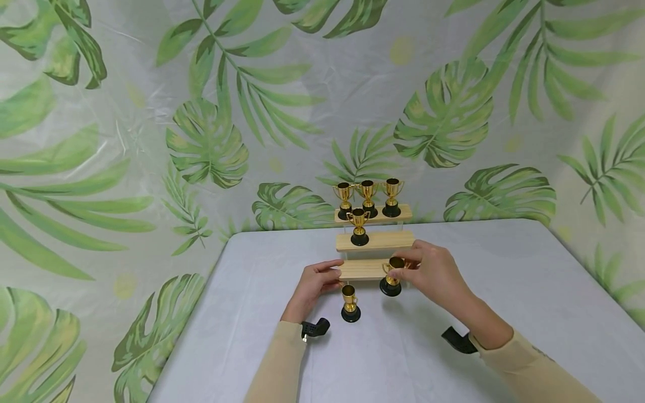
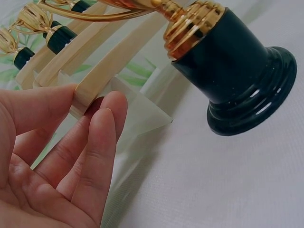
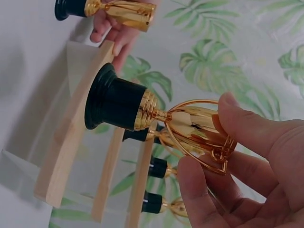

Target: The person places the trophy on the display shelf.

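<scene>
Between the thumb and fingers of my right hand is a small gold trophy with a black base, gripped by its cup. Its base hangs just in front of the lowest board, tilted a little. My left hand pinches the left end of that lowest wooden board of a three-step display stand. Another gold trophy stands on the table by the left hand, large in the left wrist view, where its black base shows.
On the top board stand three trophies in a row. The middle board carries one trophy left of its centre. Clear supports hold the boards. A white cloth covers the table; a leaf-print sheet hangs behind.
</scene>
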`<state>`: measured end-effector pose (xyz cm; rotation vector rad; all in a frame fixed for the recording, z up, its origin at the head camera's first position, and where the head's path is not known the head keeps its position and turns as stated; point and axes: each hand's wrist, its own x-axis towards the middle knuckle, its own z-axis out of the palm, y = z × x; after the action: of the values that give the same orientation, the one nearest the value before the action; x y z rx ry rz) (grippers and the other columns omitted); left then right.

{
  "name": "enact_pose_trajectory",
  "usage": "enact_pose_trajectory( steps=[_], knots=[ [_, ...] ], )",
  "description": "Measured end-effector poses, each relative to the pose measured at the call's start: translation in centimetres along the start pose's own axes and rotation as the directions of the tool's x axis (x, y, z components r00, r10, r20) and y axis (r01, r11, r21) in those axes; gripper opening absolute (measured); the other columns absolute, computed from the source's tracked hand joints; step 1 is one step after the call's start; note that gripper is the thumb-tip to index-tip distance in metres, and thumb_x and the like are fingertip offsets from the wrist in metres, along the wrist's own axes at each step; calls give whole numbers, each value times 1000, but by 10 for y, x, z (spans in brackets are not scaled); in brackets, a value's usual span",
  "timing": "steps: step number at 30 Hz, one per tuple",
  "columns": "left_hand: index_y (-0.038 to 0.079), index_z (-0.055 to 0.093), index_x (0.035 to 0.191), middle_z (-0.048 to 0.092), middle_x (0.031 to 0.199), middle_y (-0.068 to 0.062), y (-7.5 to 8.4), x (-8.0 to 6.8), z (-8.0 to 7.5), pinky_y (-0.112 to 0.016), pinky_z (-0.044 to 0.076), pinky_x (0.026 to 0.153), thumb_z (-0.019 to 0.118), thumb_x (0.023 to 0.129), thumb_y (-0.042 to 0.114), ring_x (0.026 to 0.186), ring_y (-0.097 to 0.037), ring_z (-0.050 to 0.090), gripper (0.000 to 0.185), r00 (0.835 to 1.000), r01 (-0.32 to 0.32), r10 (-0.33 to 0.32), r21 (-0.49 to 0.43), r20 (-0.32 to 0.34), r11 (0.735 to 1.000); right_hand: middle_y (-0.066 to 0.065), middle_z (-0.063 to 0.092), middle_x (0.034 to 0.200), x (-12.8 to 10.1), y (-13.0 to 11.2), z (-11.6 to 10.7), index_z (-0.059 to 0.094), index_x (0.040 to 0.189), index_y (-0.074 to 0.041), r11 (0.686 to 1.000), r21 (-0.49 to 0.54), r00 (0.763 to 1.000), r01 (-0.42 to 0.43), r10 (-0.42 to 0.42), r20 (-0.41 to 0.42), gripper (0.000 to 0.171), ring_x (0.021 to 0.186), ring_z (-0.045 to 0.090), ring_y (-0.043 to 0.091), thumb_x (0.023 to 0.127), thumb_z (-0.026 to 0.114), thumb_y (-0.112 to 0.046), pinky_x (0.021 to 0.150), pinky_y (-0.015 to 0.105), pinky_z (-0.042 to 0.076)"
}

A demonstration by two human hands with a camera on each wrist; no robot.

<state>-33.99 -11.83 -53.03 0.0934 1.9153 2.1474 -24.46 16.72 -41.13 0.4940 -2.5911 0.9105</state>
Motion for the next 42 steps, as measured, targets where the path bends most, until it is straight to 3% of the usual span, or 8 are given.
enact_pose_trajectory(
  steps=[17,25,36,42],
  knots=[
    [10,72,127,66,117,-26,-1,2,-2,-33,60,78,75,91,12,82,-16,70,36,1000,8,-8,3,9,1000,-6,55,78,13,5,-3,78,111,-9,999,-33,1000,20,-20,5,43,65,53,11,78,88,-34,54,30,46],
    [11,72,127,64,121,-28,-1,2,-1,-31,60,77,76,91,13,82,-16,71,36,1000,15,-15,1,18,1000,-5,58,80,22,6,-5,79,110,-12,999,-40,1000,13,-13,11,39,65,53,12,78,89,-32,54,31,46],
    [12,73,125,68,114,-22,-1,2,-1,-30,60,75,75,91,12,81,-16,71,34,1000,19,-19,-2,0,1000,-4,60,81,34,9,-9,79,111,-13,999,-44,1000,-18,19,19,39,69,55,13,79,88,-34,58,32,47],
    [13,74,124,69,112,-19,-1,2,-1,-32,60,78,75,91,12,83,-17,70,33,1000,15,-15,5,1,1000,-3,59,81,41,10,-11,78,112,-13,999,-45,1000,-7,8,13,45,69,54,13,79,86,-42,58,32,47]
  ],
)
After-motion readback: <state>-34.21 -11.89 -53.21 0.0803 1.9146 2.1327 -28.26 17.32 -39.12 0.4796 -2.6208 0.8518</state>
